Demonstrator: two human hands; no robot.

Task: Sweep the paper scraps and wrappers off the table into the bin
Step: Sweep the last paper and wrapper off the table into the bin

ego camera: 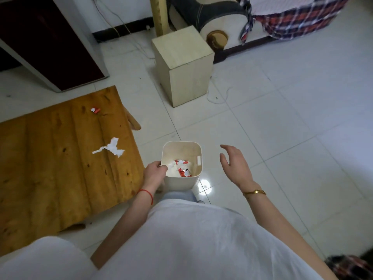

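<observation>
Looking down from the head camera, we see the left hand (155,171) clamped on the near rim of the bin (181,179), which sits just beside the table (50,168) edge with red wrappers and white scraps already inside. Our right hand (235,164) hovers spread and empty, apart from the bin. A torn paper scrap (110,149) and a small red wrapper (95,110) remain on the wood, well back from the edge. We judge a fast sweep could scatter them onto the floor, since the bin mouth is narrow and held by one rim.
</observation>
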